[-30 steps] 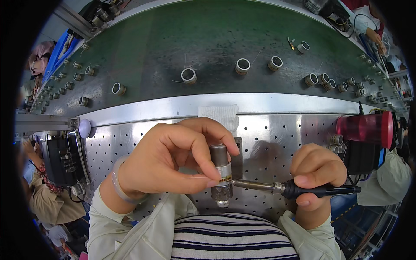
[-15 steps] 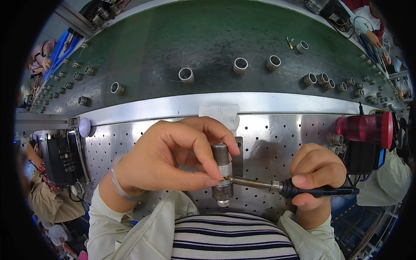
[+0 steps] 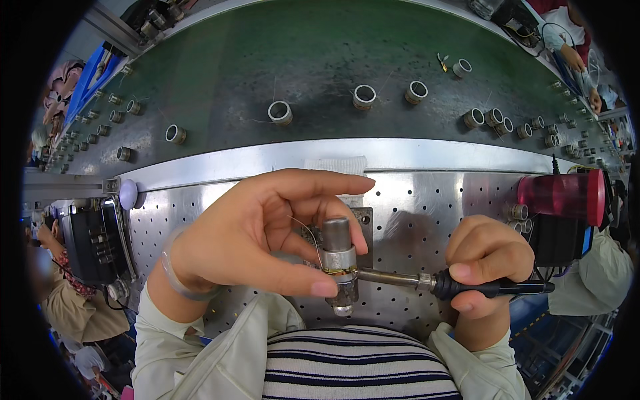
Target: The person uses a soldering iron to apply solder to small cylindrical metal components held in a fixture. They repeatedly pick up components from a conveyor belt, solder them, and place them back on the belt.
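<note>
In front of me a dark metal post (image 3: 336, 235) stands upright, with a silvery metal ring (image 3: 340, 258) around it. Thin golden wire (image 3: 341, 271) runs along the ring's lower edge, and a fine loose strand curves up toward my left palm. My left hand (image 3: 267, 233) is open around the post: the index finger stretches out above it, the thumb lies on the near side, other fingertips are behind. Whether these touch the ring I cannot tell. My right hand (image 3: 487, 263) is closed on the black handle of a soldering iron (image 3: 393, 278), whose tip meets the ring's wired edge from the right.
A perforated metal worktop (image 3: 427, 207) lies beneath. Beyond a metal rail (image 3: 267, 160), a green conveyor belt (image 3: 220, 67) carries several metal rings (image 3: 365, 97). A red transparent container (image 3: 560, 198) stands right, beside more rings (image 3: 519, 212). Black equipment (image 3: 93, 243) is at left. Other people work along both sides.
My left thumb and index finger have let go of the wire and spread apart, baring the ring. The rings on the belt have shifted slightly left. The soldering iron has hardly moved.
</note>
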A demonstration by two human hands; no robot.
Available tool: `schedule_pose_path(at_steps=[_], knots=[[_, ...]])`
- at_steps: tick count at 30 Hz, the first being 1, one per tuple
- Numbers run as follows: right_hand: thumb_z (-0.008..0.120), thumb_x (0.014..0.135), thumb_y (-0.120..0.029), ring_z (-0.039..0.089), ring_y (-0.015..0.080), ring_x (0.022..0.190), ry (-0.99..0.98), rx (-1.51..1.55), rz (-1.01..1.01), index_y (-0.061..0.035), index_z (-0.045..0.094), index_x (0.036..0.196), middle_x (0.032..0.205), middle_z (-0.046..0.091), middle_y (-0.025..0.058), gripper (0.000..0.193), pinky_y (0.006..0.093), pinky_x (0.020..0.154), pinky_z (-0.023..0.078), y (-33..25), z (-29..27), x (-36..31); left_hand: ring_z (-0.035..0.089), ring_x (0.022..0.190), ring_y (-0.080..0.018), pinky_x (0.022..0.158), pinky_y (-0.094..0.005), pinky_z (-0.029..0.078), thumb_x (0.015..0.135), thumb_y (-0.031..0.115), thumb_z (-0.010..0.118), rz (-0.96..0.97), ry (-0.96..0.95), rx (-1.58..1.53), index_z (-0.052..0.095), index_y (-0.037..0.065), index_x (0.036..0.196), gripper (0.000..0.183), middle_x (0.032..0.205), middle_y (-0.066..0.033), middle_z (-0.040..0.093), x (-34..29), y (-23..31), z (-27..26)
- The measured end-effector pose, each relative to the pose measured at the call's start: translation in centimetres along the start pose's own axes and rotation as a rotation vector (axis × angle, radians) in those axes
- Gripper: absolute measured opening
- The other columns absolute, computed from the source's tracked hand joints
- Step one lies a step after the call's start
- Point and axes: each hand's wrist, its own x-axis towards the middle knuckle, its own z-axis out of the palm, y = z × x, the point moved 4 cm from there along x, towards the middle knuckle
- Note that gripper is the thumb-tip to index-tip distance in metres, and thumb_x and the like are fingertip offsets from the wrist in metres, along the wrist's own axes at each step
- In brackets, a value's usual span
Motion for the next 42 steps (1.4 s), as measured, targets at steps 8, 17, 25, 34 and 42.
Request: schedule_pose_path(at_steps=[8, 17, 25, 34, 42], knots=[[0.081, 0.065, -0.009, 0.054, 0.0200, 0.052, 0.065, 0.012, -0.005, 0.0009, 0.064, 0.080, 0.062, 0.058, 0.0087, 0.025, 0.0276, 0.048, 0.041, 0.1, -0.9, -0.6, 0.064, 0.087, -0.0191, 0.071, -0.0211, 0.054, 0.069, -0.012, 0.070, -0.058, -0.022, -0.046, 0.033, -0.013, 0.135, 0.075, 0.100, -0.0241, 0.060, 0.4, -0.6, -0.5], [0.080, 0.066, -0.009, 0.056, 0.0202, 0.054, 0.106, 0.106, 0.010, 0.0013, 0.063, 0.084, 0.065, 0.061, 0.0100, 0.026, 0.0279, 0.049, 0.043, 0.4, -1.1, -0.7, 0.064, 0.085, -0.0189, 0.068, -0.0210, 0.054, 0.068, -0.007, 0.074, 0.001, -0.057, -0.109, 0.031, -0.009, 0.138, 0.082, 0.102, -0.0228, 0.061, 1.0, -1.3, -1.8], [0.080, 0.065, -0.007, 0.056, 0.0205, 0.054, 0.094, 0.150, 0.034, 0.0026, 0.064, 0.085, 0.066, 0.061, 0.0106, 0.028, 0.0282, 0.050, 0.043, 0.8, -0.6, -0.7, 0.053, 0.090, -0.0097, 0.075, -0.0200, 0.051, 0.069, -0.002, 0.078, -0.129, -0.044, -0.024, 0.042, 0.003, 0.137, 0.077, 0.099, -0.0041, 0.057, 0.8, -1.9, -1.9], [0.080, 0.063, -0.005, 0.057, 0.0208, 0.055, 0.132, 0.105, 0.062, 0.0030, 0.064, 0.083, 0.066, 0.061, 0.0111, 0.026, 0.0279, 0.051, 0.043, 0.7, -0.9, -0.8, 0.064, 0.089, -0.0181, 0.074, -0.0242, 0.056, 0.064, -0.010, 0.077, -0.065, 0.026, -0.057, 0.034, -0.007, 0.137, 0.085, 0.096, -0.0147, 0.062, 0.8, -1.9, -1.3], [0.081, 0.063, -0.005, 0.058, 0.0205, 0.055, 0.091, 0.149, 0.034, 0.0030, 0.065, 0.083, 0.067, 0.062, 0.0108, 0.028, 0.0272, 0.051, 0.044, 0.8, -0.8, -0.6, 0.064, 0.092, -0.0208, 0.076, -0.0261, 0.056, 0.066, -0.011, 0.074, -0.077, -0.001, -0.070, 0.031, -0.007, 0.139, 0.085, 0.096, -0.0158, 0.062, 0.7, -1.8, -1.4]])
